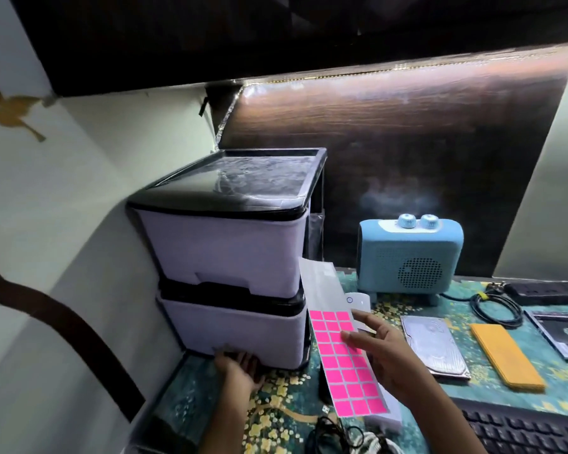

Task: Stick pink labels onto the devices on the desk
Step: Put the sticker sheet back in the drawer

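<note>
A: Nearest first: what has each hand got?

B: The right hand (386, 353) pinches the label sheet (343, 365), thumb on its face, fingers behind. The left hand (238, 367) touches the bottom edge of the lower drawer (236, 326). Whether its fingers hook under the lip, I cannot tell.

A: How does the sheet lie?

B: It is held above the table (286, 399), long axis running from near-right up to far-left. Pink squares in 3 columns fill the near part; the far part is bare backing.

A: Which device is handiest?

B: I judge the hard drive (435, 347), flat on the table just right of the right hand. A small white device (358, 301) sits behind the sheet, partly hidden, and the blue box with 2 knobs (410, 253) stands farther back. The left hand is well apart from all 3, so it must cross over to peel a label.

A: And the drawers?

B: 2, stacked at far left, the upper drawer (220, 244) above the lower. Both look shut, and their contents are hidden.
</note>
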`<state>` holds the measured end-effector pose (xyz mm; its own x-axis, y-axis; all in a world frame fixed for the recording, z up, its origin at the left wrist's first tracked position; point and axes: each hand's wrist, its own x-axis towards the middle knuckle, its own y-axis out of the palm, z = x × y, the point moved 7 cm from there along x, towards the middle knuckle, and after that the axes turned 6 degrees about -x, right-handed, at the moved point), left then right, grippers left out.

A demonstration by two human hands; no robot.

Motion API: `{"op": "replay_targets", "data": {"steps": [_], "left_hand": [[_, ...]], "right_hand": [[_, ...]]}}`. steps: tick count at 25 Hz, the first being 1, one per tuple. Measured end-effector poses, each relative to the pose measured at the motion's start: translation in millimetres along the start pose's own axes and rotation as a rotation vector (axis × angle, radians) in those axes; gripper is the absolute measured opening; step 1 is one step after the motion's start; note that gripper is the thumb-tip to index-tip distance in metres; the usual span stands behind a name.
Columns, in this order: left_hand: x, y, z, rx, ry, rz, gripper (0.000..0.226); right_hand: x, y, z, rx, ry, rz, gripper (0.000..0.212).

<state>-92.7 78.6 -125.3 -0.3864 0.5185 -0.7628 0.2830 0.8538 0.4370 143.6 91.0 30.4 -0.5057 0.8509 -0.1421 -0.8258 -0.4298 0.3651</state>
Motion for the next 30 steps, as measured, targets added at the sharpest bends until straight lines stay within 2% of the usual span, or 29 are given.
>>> {"op": "replay_targets", "data": {"steps": [4, 9, 11, 13, 16, 17, 20, 22, 24, 27, 30], "left_hand": [[7, -33, 3, -0.026, -0.043, 0.013, 0.060], [-3, -87, 0, 0.039, -0.001, 0.060, 0.057], [-15, -107, 1, 0.082, -0.051, 0.018, 0.058], [-32, -116, -4, 0.088, -0.063, -0.005, 0.049], [-49, -117, -23, 0.063, 0.031, -0.052, 0.034], [-51, -116, -32, 0.018, 0.091, -0.079, 0.033], [-62, -105, -57, -0.117, 0.254, -0.098, 0.035], [-72, -93, -62, -0.214, 0.303, -0.072, 0.032], [-79, -83, -57, -0.263, 0.341, -0.080, 0.029], [-78, -75, -47, -0.213, 0.447, -0.121, 0.030], [-68, -59, -42, -0.192, 0.511, -0.078, 0.021]], "right_hand": [[-2, 42, -7, -0.078, 0.102, 0.161, 0.055], [7, 92, -26, -0.184, 0.228, 0.313, 0.033], [25, 107, -38, -0.217, 0.258, 0.295, 0.029], [50, 117, -48, -0.274, 0.285, 0.244, 0.028], [85, 128, -59, -0.288, 0.374, 0.257, 0.033], [96, 127, -62, -0.379, 0.383, 0.240, 0.035], [116, 121, -61, -0.839, 0.308, 0.160, 0.036], [116, 125, -55, -0.936, 0.192, 0.143, 0.032], [107, 122, -41, -1.028, -0.028, 0.070, 0.031], [83, 104, -23, -0.988, -0.264, -0.061, 0.028], [62, 74, -16, -0.828, -0.334, -0.140, 0.030]]}}
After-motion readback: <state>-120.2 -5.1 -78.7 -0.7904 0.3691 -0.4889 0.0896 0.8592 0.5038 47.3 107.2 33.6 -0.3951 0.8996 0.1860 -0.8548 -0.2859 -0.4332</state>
